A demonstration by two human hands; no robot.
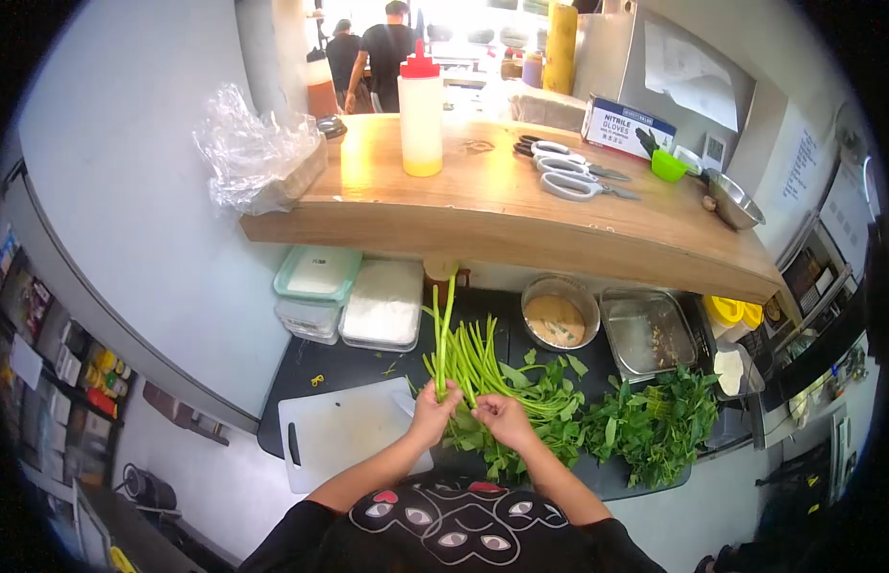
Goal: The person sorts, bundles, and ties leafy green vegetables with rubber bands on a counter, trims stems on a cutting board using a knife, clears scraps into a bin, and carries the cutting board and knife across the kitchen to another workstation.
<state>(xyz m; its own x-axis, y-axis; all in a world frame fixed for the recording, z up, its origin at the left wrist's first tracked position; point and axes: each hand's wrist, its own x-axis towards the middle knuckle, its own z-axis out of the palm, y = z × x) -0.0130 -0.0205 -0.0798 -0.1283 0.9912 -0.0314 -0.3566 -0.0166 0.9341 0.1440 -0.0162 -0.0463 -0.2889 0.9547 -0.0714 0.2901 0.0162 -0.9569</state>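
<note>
Long green stems (444, 344) stand upright in my left hand (433, 413), whose fingers are wrapped round them. Close on its right, my right hand (502, 420) pinches a green stem at the edge of the leafy bunch (545, 406). That bunch lies on the dark counter with its bare stems pointing up and left. A second heap of leafy greens (655, 425) lies to its right. The white cutting board (344, 430) is left of my hands, and a knife blade (403, 404) shows beside my left hand, its handle hidden.
A wooden shelf (502, 224) spans above the counter, holding a squeeze bottle (422, 119), scissors (569, 181) and a glove box (626, 127). Behind the greens are lidded containers (381, 304), a round bowl (559, 315) and a metal tray (648, 334). Two people (382, 53) stand beyond the shelf.
</note>
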